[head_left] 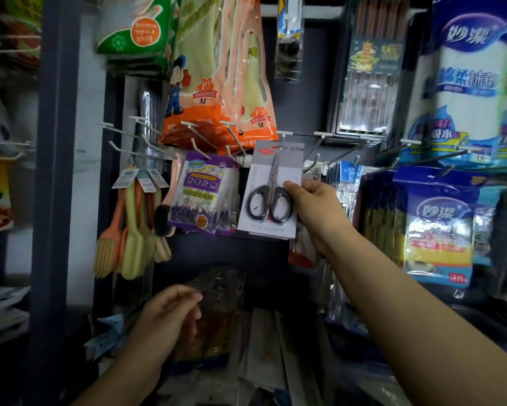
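Far right, bulky blue-and-white kitchen-paper packs (pixel 466 83), slung on long pegs to face the aisle. Upper middle, orange-and-cream rubber-glove packs (pixel 217 83), hung by the top edge so as to drape flat. Left, pastel brushes (pixel 132 230), dangling bristles-down from tagged handles. Beside them, a purple fragrance-tablet pack (pixel 205 194), likewise pegged.

Just right of that, the carded scissors (pixel 271 190), upright, blades up, facing outward. Held there by the right hand (pixel 316 209): thumb pressed on the front of the card's right edge, fingers behind, pinching card rather than blister, probably to leave the hang-hole free and lined up with a peg.

Lower down, well apart, the left hand (pixel 170 315), fingers curled at the edge of a crinkled clear packet (pixel 220 285); pinching or only touching, cannot tell.

Smallest, a white peg hook (pixel 284 133) just above the card's top edge; card on it or just off it, cannot tell.
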Action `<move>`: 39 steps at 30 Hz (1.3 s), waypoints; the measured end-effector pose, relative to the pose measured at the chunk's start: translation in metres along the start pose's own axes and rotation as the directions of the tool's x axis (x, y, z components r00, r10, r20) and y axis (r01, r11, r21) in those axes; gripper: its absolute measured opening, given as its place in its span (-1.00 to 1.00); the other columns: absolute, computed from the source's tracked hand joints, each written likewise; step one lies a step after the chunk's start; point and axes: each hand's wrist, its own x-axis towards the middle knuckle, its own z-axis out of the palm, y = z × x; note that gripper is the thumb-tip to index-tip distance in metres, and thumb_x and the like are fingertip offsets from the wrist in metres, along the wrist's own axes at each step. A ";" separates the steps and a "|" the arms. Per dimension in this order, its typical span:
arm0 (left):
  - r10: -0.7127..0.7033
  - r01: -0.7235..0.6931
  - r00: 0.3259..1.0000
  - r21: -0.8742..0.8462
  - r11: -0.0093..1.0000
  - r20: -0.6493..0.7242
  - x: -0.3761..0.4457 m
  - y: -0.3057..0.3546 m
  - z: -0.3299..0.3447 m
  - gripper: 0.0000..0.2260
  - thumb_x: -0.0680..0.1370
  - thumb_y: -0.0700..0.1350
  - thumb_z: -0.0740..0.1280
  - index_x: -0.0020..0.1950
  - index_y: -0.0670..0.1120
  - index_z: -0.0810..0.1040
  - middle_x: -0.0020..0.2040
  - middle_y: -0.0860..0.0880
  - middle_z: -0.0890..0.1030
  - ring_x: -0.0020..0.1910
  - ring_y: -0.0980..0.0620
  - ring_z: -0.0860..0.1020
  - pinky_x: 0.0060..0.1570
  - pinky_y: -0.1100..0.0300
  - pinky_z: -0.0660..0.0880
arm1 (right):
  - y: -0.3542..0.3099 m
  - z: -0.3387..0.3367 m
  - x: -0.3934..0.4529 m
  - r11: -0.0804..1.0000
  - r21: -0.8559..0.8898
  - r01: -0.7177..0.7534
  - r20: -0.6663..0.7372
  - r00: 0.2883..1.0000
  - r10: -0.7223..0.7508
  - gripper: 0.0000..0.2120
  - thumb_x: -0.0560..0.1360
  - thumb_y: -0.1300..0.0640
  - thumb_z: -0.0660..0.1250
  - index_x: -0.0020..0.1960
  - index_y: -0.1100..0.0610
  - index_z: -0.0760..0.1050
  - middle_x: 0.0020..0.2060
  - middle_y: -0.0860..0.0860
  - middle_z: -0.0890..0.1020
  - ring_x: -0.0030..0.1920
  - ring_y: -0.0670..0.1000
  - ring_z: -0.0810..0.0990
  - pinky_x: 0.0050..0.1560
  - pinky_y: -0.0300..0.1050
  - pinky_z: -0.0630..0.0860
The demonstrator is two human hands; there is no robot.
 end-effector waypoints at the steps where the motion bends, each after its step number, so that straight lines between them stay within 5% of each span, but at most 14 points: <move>1: 0.001 -0.001 1.000 0.009 1.000 0.002 -0.002 0.002 -0.001 -0.81 0.57 -0.28 0.28 -0.25 -0.21 0.54 -0.48 -0.08 0.50 -0.48 -0.04 0.41 -0.38 0.14 0.33 | 0.000 0.001 -0.001 1.000 0.006 -0.010 -0.003 1.000 0.010 -0.71 0.59 0.16 0.27 -0.31 0.11 0.51 -0.55 -0.11 0.57 -0.56 -0.16 0.47 -0.50 -0.30 0.40; 10: -0.014 0.014 1.000 0.009 1.000 0.003 -0.011 0.006 -0.007 -0.84 0.57 -0.29 0.27 -0.20 -0.25 0.55 -0.49 -0.10 0.51 -0.48 -0.05 0.40 -0.42 0.16 0.32 | 0.009 0.002 0.002 0.987 0.128 -0.102 0.008 0.995 0.101 -0.80 0.56 0.16 0.30 -0.21 0.21 0.53 -0.30 0.16 0.62 -0.24 0.14 0.57 0.02 0.24 0.56; 18: -0.018 0.018 1.000 0.009 1.000 0.008 -0.010 0.002 -0.006 -0.82 0.56 -0.32 0.27 -0.23 -0.23 0.55 -0.47 -0.15 0.50 -0.45 -0.08 0.40 -0.39 0.13 0.31 | 0.037 0.006 0.034 0.952 -0.252 -0.175 -0.093 0.983 0.156 -0.75 0.58 0.04 0.28 -0.06 0.23 0.54 -0.25 0.09 0.60 -0.28 0.00 0.52 -0.23 -0.10 0.52; 21: -0.004 0.003 0.999 0.025 1.000 0.033 -0.015 0.001 -0.004 -0.82 0.56 -0.33 0.26 -0.22 -0.24 0.54 -0.46 -0.16 0.50 -0.46 -0.06 0.39 -0.39 0.14 0.31 | 0.048 0.011 0.046 0.932 -0.292 -0.213 -0.143 0.974 0.177 -0.64 0.62 0.04 0.21 0.30 0.24 0.45 0.08 0.13 0.58 0.10 0.10 0.56 0.07 -0.12 0.44; 23: -0.004 0.002 0.999 0.033 0.999 0.051 -0.016 0.000 -0.005 -0.83 0.57 -0.31 0.25 -0.21 -0.24 0.54 -0.46 -0.15 0.52 -0.46 -0.06 0.40 -0.38 0.14 0.32 | 0.051 0.014 0.051 0.927 -0.295 -0.231 -0.201 0.964 0.176 -0.64 0.63 0.06 0.19 0.34 0.25 0.41 0.20 0.16 0.55 0.23 0.15 0.50 0.11 -0.15 0.36; 30: 0.060 -0.068 0.994 0.091 0.994 0.086 -0.017 -0.003 -0.010 -0.84 0.57 -0.28 0.26 -0.19 -0.22 0.55 -0.41 -0.15 0.54 -0.46 -0.05 0.43 -0.36 0.11 0.36 | 0.061 0.017 0.039 0.902 -0.369 -0.224 -0.279 0.953 0.122 -0.71 0.57 0.10 0.24 0.22 0.25 0.41 0.14 0.15 0.54 0.08 0.11 0.53 -0.03 -0.18 0.37; 34: 0.151 -0.165 0.983 0.139 0.977 0.106 -0.022 -0.001 -0.010 -0.85 0.58 -0.26 0.25 -0.15 -0.16 0.58 -0.41 -0.03 0.57 -0.38 -0.05 0.47 -0.28 0.11 0.40 | 0.059 0.008 -0.007 0.858 -0.507 -0.084 -0.221 0.975 -0.036 -0.63 0.51 0.16 0.31 0.27 0.26 0.39 0.23 0.19 0.47 0.19 0.16 0.50 0.17 -0.12 0.40; 39: 0.217 -0.235 0.966 0.126 0.964 0.140 -0.036 -0.006 -0.006 -0.81 0.58 -0.25 0.26 -0.19 -0.05 0.56 -0.39 0.03 0.56 -0.38 0.07 0.50 -0.27 0.17 0.47 | 0.061 -0.032 -0.104 0.872 -0.478 0.104 -0.104 0.979 -0.174 -0.71 0.51 0.20 0.33 0.22 0.12 0.45 -0.09 -0.07 0.57 -0.11 -0.07 0.58 -0.01 -0.12 0.56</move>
